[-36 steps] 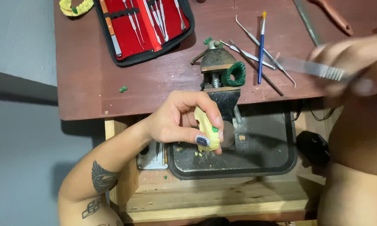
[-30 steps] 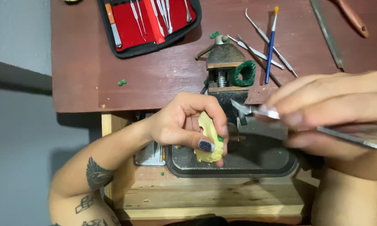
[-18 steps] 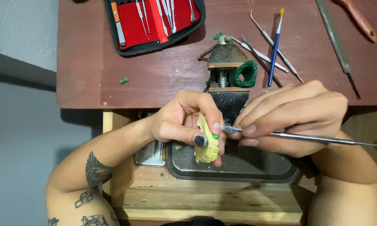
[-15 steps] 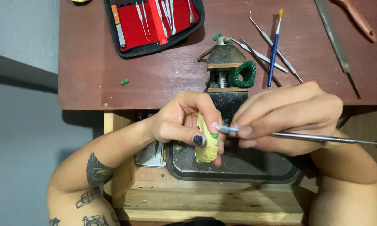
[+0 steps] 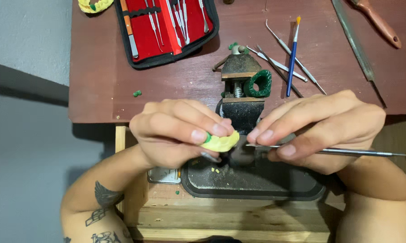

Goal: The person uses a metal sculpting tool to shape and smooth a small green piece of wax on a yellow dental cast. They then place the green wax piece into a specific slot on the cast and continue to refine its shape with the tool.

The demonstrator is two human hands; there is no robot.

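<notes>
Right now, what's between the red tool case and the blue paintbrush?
In the head view, a small vise gripping a green ring stands between the red tool case and the blue paintbrush.

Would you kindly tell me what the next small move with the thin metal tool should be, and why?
Probably ease the thin metal carving tool tip onto the small yellow wax piece. The right hand holds it level, tip just short of the piece, which the left hand pinches steady above the dark metal tray.

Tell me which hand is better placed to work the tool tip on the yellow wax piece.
The right hand. It grips the thin metal carving tool with its tip at the edge of the yellow wax piece, above the black tray. The left hand is occupied pinching that piece between its fingertips.
</notes>
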